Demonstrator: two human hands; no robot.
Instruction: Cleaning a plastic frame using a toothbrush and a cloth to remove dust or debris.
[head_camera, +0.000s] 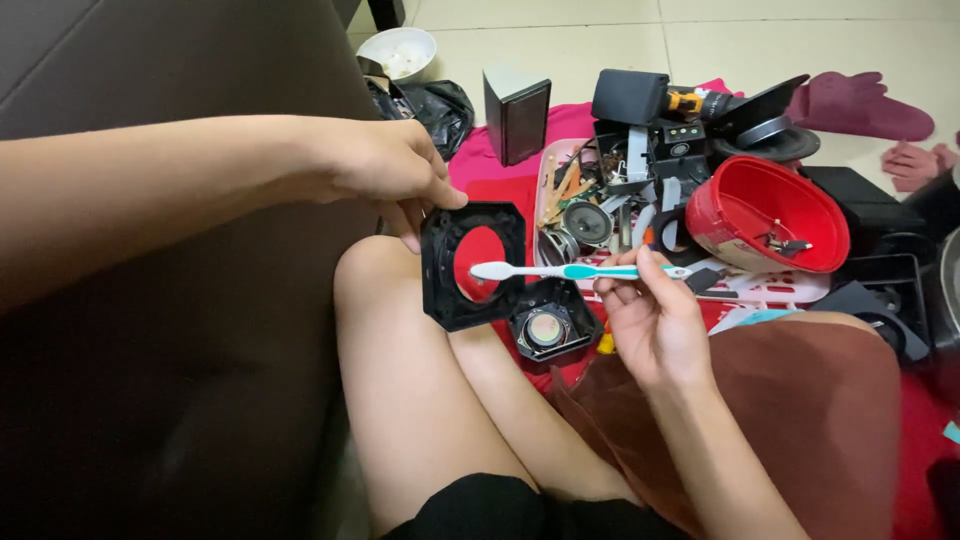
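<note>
Left hand (385, 170) is gripping a black square frame (473, 262) by its top left corner, thumb on the front face, fingers curled behind. The frame is hanging tilted at the hand's 5 o'clock; its round opening is showing red cloth behind it.

Right hand (652, 322) is closing around a toothbrush (575, 271), pinching the teal-and-white handle between thumb and fingertips. The brush is lying level, its white head pointing toward 9 o'clock and sitting across the frame's opening; whether the bristles are touching the frame cannot be told.

A small speaker driver (548, 328) in a black housing is sitting on the floor just below the frame, at 8 o'clock from the right hand.

Containers: a red oval tub (768, 215), at 2 o'clock from the right hand, is lying tipped and holding a small dark part. A pale pink tray (556, 168) at 12 o'clock is holding sticks, round speaker parts and loose black pieces. A white bowl (398, 51) at the left hand's 12 o'clock is holding white contents, too small to identify.
</note>
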